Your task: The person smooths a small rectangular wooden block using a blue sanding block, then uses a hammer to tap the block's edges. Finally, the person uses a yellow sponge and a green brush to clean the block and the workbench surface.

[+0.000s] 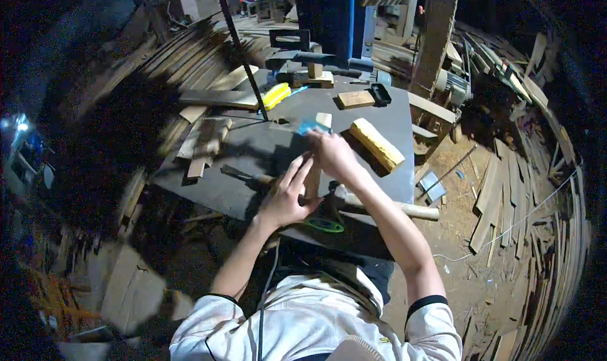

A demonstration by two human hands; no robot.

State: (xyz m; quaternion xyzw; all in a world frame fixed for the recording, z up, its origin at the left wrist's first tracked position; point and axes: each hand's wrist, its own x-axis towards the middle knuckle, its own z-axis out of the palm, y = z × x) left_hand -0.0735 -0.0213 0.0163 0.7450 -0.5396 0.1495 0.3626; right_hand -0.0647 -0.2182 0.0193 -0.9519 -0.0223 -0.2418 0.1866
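Wood [313, 181] by left hand [289, 198] (right hand [335, 155] beyond)

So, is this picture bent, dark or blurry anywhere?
Head view: planks at the right rim seem bent by lens distortion; corners are dark; a light glares far left; shadows cross the table; the blue thing by the right hand looks smeared.

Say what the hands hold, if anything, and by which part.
The left hand seemingly holds a wooden piece by its near end; whether the right hand grips the blurred blue thing cannot be told.
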